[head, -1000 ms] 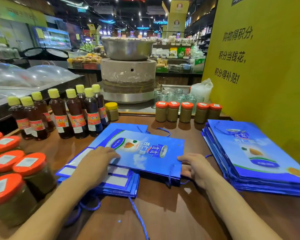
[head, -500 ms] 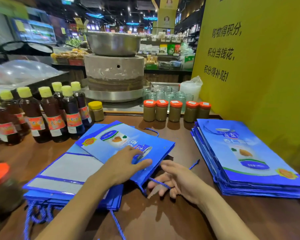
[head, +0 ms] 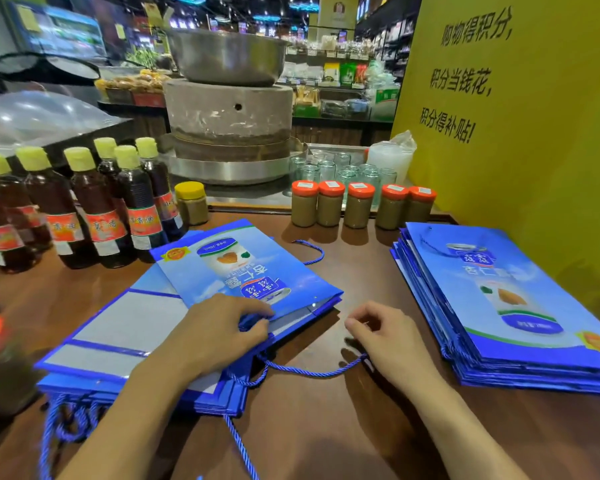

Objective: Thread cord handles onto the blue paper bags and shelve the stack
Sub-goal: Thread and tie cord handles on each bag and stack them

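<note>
At the tabletop's (head: 326, 427) near left, our left hand (head: 215, 334) grips the mouth of the top blue bag (head: 243, 271), lying askew on the left stack (head: 118, 334). A blue cord (head: 309, 373) runs from it under our right hand (head: 388, 341), fingers curled; we cannot tell whether they grip it. A second stack (head: 516, 306) sits by the right edge.

Right of the right hand (head: 392, 344) rose a yellow wall (head: 534, 174); beyond it stood a stone mill (head: 229, 112) and lit shelves (head: 343, 72).
</note>
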